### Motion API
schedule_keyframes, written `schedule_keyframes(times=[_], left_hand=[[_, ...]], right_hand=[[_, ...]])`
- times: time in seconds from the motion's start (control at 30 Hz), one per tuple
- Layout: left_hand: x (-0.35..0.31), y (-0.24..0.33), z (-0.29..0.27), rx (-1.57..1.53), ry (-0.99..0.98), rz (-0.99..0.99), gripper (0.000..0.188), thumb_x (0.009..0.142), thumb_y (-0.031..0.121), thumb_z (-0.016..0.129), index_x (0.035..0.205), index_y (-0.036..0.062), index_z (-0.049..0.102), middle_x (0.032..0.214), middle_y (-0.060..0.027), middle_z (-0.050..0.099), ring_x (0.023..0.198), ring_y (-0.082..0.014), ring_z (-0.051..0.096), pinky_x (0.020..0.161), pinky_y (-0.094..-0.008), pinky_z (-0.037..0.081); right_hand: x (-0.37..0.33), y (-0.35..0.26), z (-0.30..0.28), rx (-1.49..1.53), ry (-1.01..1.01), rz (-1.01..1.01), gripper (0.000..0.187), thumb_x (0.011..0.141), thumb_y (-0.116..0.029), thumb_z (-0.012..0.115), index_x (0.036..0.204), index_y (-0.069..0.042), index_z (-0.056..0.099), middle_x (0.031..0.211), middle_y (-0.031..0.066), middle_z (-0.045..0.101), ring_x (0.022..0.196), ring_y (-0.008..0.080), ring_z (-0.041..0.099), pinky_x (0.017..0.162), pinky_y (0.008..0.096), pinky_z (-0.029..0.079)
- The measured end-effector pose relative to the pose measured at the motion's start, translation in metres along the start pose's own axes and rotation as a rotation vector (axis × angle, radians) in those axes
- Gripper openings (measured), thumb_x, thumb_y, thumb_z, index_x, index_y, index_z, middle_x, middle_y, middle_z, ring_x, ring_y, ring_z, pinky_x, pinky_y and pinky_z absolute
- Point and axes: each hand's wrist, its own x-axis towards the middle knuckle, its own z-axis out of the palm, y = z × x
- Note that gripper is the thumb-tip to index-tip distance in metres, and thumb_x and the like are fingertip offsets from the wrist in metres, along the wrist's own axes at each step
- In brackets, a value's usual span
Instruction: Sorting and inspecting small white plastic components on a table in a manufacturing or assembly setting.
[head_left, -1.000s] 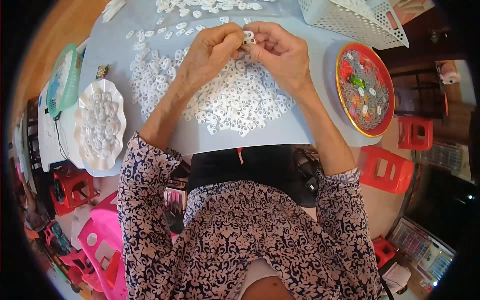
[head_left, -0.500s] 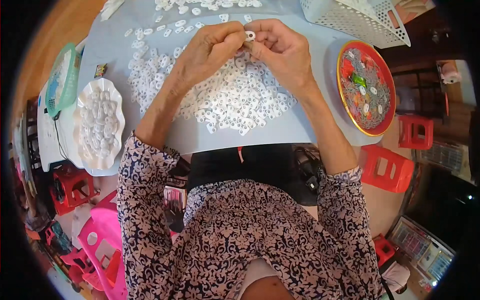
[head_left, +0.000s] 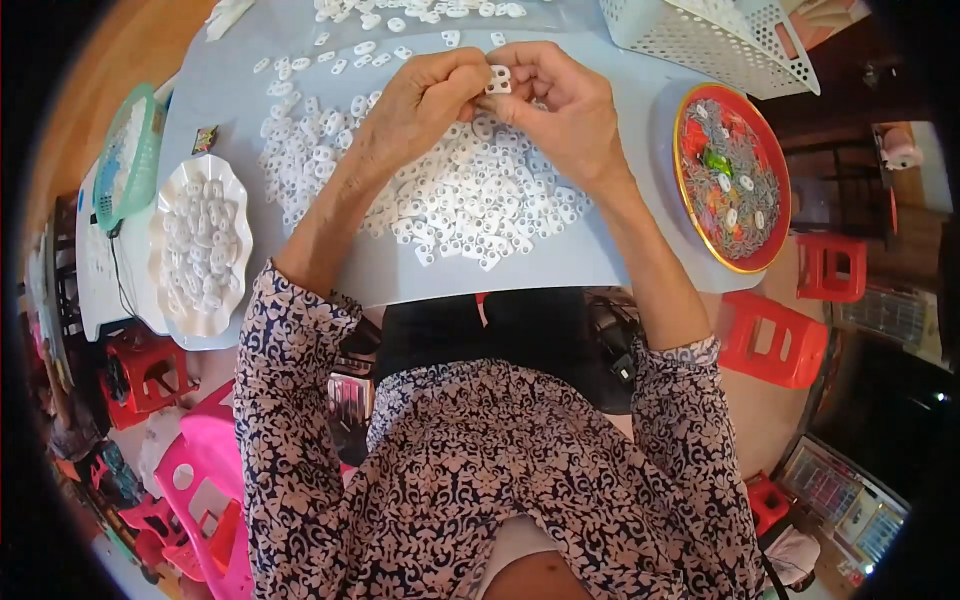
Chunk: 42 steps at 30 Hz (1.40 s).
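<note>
And here the right hand (head_left: 562, 105) pinches a small white piece (head_left: 499, 80) with two holes, up over the far side of the table (head_left: 560, 268)! The left hand (head_left: 440, 98) is curled closed right against it, its fingertips too hidden to tell what they grip. Below, a pile of white pieces (head_left: 480, 205) spreads toward the near edge; a scalloped plate (head_left: 231, 290) sits by the left edge, a red tray (head_left: 775, 145) at the right.
</note>
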Motion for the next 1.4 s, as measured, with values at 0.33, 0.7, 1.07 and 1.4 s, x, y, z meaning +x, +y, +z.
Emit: schedule_keyframes(times=[0.33,0.7,1.07,1.4], left_hand=[[-0.004,0.005,0.009,0.013,0.064,0.006,0.026,0.09,0.019,0.041,0.073,0.0003,0.047,0.059,-0.0024,0.041,0.057,-0.0092,0.038,0.051,-0.0272,0.036],[-0.006,0.004,0.012,-0.021,0.056,0.015,0.025,0.089,0.018,0.04,0.071,0.0009,0.046,0.059,-0.0018,0.039,0.057,-0.0086,0.036,0.051,-0.0269,0.034],[-0.003,0.005,0.016,-0.131,0.072,-0.073,0.024,0.088,0.017,0.041,0.07,0.001,0.044,0.062,-0.0015,0.039,0.059,-0.0086,0.036,0.053,-0.0258,0.035],[-0.007,0.0,0.017,-0.094,0.114,-0.001,0.026,0.089,0.017,0.041,0.07,0.0009,0.042,0.061,-0.0009,0.038,0.058,-0.0085,0.036,0.052,-0.0266,0.035]], right_hand=[[0.001,-0.008,-0.001,-0.357,0.014,-0.172,0.023,0.073,-0.005,0.072,0.092,-0.002,0.06,0.068,0.004,0.062,0.059,0.0086,0.059,0.056,0.0212,0.049],[0.001,-0.008,-0.001,-0.303,0.025,-0.189,0.016,0.074,-0.003,0.07,0.085,0.0,0.059,0.069,0.0059,0.065,0.059,0.0108,0.062,0.054,0.0235,0.05],[0.001,-0.005,-0.001,-0.106,0.002,-0.056,0.016,0.077,-0.002,0.068,0.091,0.001,0.062,0.074,0.006,0.067,0.064,0.0099,0.065,0.056,0.0215,0.052],[0.0,-0.008,-0.002,-0.213,-0.022,-0.052,0.017,0.078,-0.002,0.068,0.093,0.001,0.061,0.076,0.0073,0.067,0.068,0.0091,0.065,0.058,0.0216,0.052]])
